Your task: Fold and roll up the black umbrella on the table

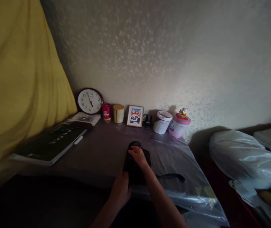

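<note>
A dark black bag (135, 175) with a strap (173, 176) trailing to the right is in front of me, low over the near part of the table. My left hand (121, 186) is closed on its lower left edge. Higher up, my right hand (138, 156) bends its fingers in a grip at the bag's top, just below a rounded black part (134, 144). Whether that rounded part belongs to the bag or is a separate thing, I cannot tell. Deep shadow hides the bag's details and part of my left fingers.
Along the wall stand a clock (90, 100), a red can (106, 111), a yellow can (118, 113), a framed panda picture (134, 116), a small black object (147, 121), a white tub (162, 122) and a pink-lidded tub (179, 125). A dark green book (54, 139) lies left; plastic bags (246, 158) sit right.
</note>
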The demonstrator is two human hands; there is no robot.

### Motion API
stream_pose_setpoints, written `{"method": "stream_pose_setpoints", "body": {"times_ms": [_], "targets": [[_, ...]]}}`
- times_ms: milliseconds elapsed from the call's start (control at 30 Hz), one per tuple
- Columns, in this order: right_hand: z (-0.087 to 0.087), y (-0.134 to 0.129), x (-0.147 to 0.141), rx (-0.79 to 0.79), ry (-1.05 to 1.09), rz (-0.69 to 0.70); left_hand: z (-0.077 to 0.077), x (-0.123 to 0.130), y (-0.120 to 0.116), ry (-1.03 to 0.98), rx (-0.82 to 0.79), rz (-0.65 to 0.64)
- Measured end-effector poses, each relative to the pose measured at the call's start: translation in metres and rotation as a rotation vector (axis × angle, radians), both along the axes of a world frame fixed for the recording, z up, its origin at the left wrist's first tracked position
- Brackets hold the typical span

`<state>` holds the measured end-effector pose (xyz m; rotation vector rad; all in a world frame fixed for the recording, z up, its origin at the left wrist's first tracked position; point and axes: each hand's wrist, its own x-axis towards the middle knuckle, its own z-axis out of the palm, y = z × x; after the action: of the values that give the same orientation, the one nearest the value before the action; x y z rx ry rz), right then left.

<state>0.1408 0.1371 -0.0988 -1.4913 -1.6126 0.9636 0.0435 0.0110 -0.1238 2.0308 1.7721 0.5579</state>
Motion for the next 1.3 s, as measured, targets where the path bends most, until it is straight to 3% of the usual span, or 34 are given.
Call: {"method": "stream_pose_setpoints", "body": {"times_ms": [133,367,533,667,833,1000,1133,1300], "targets": [[0.003,-0.004,-0.006,-0.006,-0.239,0.070,-0.004,0.000,0.001,0.010,-0.002,0.021],[0.008,-0.014,-0.005,0.085,-0.365,0.183,-0.027,-0.008,-0.009,-0.006,0.098,0.090],[0.005,-0.018,-0.004,0.164,-0.399,0.293,-0.012,-0.013,-0.016,0.000,0.359,0.153],[0.005,-0.018,-0.004,0.183,-0.405,0.373,-0.001,-0.003,-0.007,0.060,0.437,0.034],[0.006,-0.022,0.004,0.241,-0.285,0.449,-0.017,0.008,0.007,0.101,0.373,0.027],[-0.001,-0.025,0.018,0.473,-0.282,0.414,-0.030,0.011,0.008,0.041,0.305,0.038],[-0.012,-0.005,0.024,0.575,-0.346,0.402,-0.026,0.012,0.008,0.024,0.229,0.038],[-0.025,0.036,0.025,0.585,-0.432,0.354,-0.011,0.012,0.010,0.033,0.021,0.026]]}}
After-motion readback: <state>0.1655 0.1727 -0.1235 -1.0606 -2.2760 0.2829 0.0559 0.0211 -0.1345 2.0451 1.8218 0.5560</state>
